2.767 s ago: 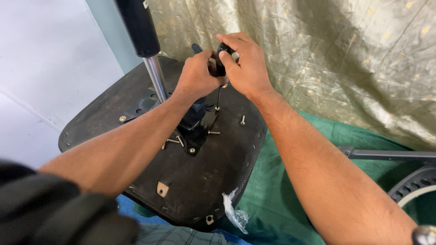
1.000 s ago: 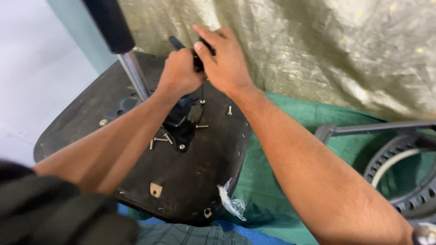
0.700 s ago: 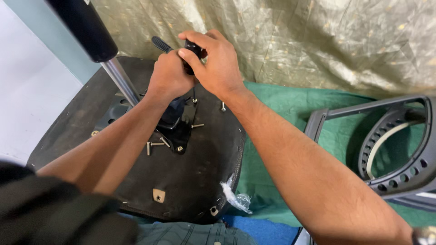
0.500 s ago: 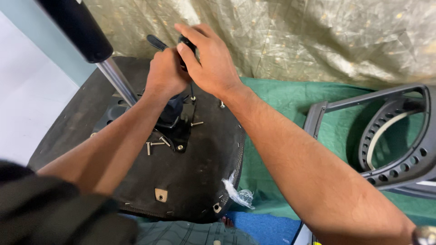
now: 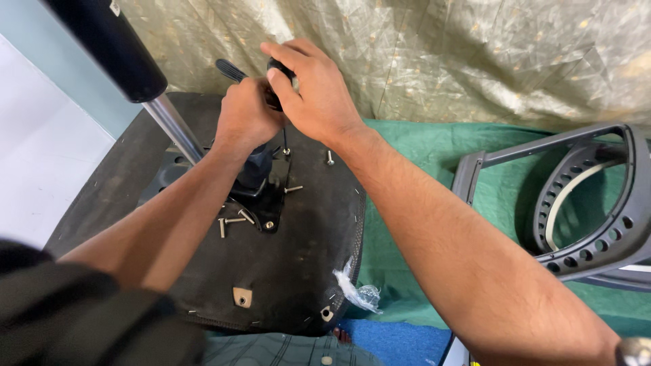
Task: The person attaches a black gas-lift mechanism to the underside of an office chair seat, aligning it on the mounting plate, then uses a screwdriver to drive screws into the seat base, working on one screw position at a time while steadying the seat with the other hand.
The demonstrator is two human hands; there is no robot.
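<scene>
A: Where does the work stand?

B: Partway, I'd say. The seat (image 5: 298,271) lies upside down, its dark underside up, and several screws (image 5: 234,220) lie loose on it beside the black plate (image 5: 268,200) at the middle. One more screw (image 5: 329,158) stands upright near the right forearm, and another lies just right of the plate. So some fasteners look to be out already. The plate is still on the seat, with the gas column (image 5: 125,61) rising from it toward the camera.

A: And the hands?

B: Both are high, over the far edge of the seat. The left hand (image 5: 243,118) is closed in a fist round a black lever (image 5: 230,69) whose ribbed end pokes out past the knuckles. The right hand (image 5: 313,95) is cupped over the top of a screwdriver (image 5: 284,139); its fingers wrap the black handle, and the thin shaft runs down to the seat near the plate. Whether the tip sits in a screw head, I can't tell.

A: How does the seat look?

B: Worn. Rough black fabric stapled along the rim, dusty, with a scrap of clear plastic (image 5: 356,291) at the near edge. It rests on a green cloth (image 5: 420,203), and a grey backrest frame (image 5: 583,203) lies apart, to the right.
</scene>
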